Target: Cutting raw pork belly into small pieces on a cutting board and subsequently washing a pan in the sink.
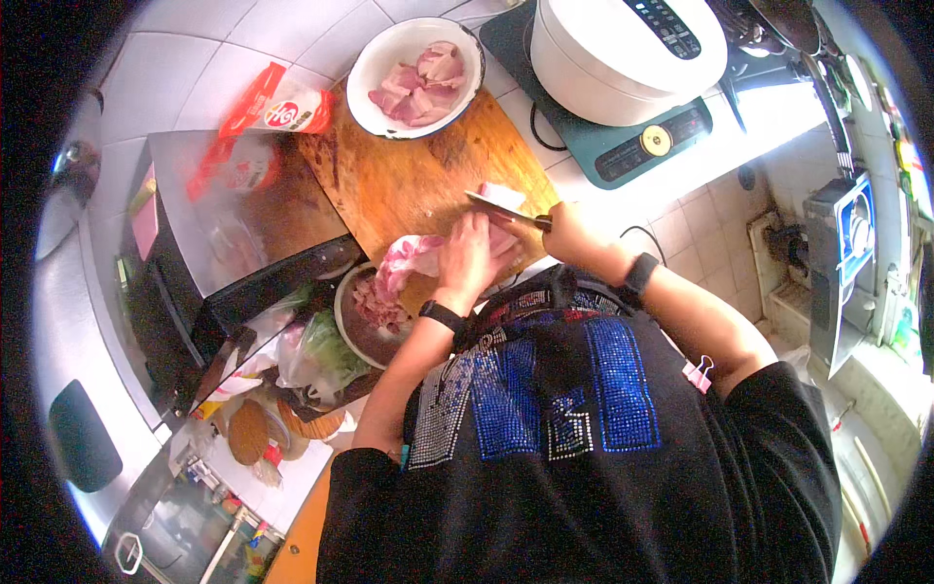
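My right hand (580, 232) grips the handle of a kitchen knife (503, 209), its blade pointing left over the wooden cutting board (416, 179). My left hand (465, 255) holds down a slab of raw meat (410, 261), with its fingertips close to the blade. Beyond the blade lies a pale piece of meat (503, 193) on the board. The slab's left end hangs at the board's near edge, by a bowl (346, 328) containing smaller meat pieces (376, 306). An enamel bowl (357, 80) at the board's far end holds larger raw chunks (419, 87).
A white rice cooker (613, 80) stands on an induction cooktop (609, 168) at the upper right. Red-and-white plastic packaging (281, 109) lies left of the board. Nearer, a plastic bag of green vegetables (321, 354) sits beside the lower bowl.
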A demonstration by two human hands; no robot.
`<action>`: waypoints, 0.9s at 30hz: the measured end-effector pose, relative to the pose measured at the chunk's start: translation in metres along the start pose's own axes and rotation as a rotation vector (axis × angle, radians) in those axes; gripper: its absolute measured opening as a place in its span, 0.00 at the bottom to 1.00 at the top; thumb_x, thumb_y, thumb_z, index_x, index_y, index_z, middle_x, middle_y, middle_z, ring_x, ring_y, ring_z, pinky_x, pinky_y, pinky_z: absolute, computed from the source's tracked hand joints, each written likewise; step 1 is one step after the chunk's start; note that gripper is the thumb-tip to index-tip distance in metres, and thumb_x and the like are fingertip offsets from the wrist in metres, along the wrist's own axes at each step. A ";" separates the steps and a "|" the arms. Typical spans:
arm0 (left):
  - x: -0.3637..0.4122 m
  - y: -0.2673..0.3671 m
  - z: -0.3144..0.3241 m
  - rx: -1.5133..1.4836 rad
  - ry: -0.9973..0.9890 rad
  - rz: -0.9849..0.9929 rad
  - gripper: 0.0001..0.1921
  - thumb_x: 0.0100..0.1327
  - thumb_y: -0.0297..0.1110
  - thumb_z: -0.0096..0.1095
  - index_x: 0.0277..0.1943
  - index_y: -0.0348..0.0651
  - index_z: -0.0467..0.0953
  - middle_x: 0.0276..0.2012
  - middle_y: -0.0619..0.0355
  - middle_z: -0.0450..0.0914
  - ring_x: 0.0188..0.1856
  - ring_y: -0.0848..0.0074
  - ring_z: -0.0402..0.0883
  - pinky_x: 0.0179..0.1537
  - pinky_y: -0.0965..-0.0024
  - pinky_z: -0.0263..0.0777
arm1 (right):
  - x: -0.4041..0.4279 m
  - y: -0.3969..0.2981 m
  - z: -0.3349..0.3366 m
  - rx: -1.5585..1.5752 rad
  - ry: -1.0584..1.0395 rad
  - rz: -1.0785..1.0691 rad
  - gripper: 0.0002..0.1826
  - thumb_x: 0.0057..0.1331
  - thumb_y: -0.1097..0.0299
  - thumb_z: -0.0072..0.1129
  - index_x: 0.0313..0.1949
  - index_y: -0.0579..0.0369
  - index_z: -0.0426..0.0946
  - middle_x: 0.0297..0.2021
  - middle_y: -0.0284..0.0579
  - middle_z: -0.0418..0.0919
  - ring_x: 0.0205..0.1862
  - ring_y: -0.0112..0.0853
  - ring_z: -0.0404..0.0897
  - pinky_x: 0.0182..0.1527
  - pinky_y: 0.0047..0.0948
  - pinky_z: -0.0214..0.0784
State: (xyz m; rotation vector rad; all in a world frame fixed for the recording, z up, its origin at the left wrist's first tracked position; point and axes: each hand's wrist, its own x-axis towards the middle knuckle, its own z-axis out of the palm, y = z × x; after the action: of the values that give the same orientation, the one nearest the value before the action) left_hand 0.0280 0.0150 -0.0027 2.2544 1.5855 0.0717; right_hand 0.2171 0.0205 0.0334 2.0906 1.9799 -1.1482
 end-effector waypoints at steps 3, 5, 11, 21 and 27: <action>0.013 0.017 -0.021 -0.021 -0.048 -0.090 0.25 0.48 0.48 0.66 0.43 0.39 0.71 0.36 0.49 0.72 0.45 0.59 0.74 0.41 0.59 0.71 | -0.009 0.023 -0.005 0.304 0.149 -0.007 0.09 0.56 0.68 0.55 0.27 0.63 0.75 0.21 0.60 0.75 0.22 0.46 0.77 0.27 0.38 0.67; 0.028 0.014 -0.024 0.071 0.173 0.029 0.24 0.48 0.47 0.66 0.42 0.38 0.71 0.36 0.49 0.72 0.44 0.60 0.74 0.42 0.60 0.70 | -0.028 0.023 -0.033 0.290 0.296 -0.007 0.10 0.55 0.68 0.54 0.28 0.64 0.75 0.21 0.60 0.75 0.25 0.46 0.77 0.29 0.38 0.67; 0.063 0.021 0.037 0.237 -0.017 -0.092 0.18 0.50 0.41 0.65 0.39 0.39 0.72 0.36 0.49 0.77 0.39 0.58 0.78 0.38 0.58 0.73 | -0.055 0.040 -0.058 0.285 0.281 0.103 0.10 0.53 0.69 0.51 0.30 0.64 0.75 0.24 0.62 0.75 0.30 0.53 0.78 0.34 0.40 0.69; 0.089 -0.038 -0.032 -0.769 -0.070 -0.245 0.08 0.57 0.33 0.59 0.27 0.39 0.75 0.25 0.58 0.80 0.29 0.75 0.80 0.30 0.74 0.71 | -0.075 0.050 -0.046 0.342 0.290 0.091 0.09 0.55 0.69 0.53 0.25 0.64 0.73 0.21 0.61 0.74 0.27 0.52 0.77 0.30 0.41 0.67; 0.137 -0.040 -0.135 -1.164 0.014 -0.260 0.14 0.64 0.31 0.48 0.49 0.34 0.69 0.42 0.53 0.78 0.39 0.75 0.79 0.40 0.74 0.74 | -0.075 0.052 -0.049 0.356 0.295 0.097 0.09 0.55 0.68 0.53 0.25 0.63 0.73 0.21 0.61 0.74 0.27 0.53 0.77 0.30 0.41 0.68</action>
State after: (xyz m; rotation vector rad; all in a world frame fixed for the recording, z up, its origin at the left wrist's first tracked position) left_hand 0.0073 0.1900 0.0849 1.1373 1.2826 0.7243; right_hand 0.2924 -0.0282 0.0850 2.6386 1.8659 -1.3232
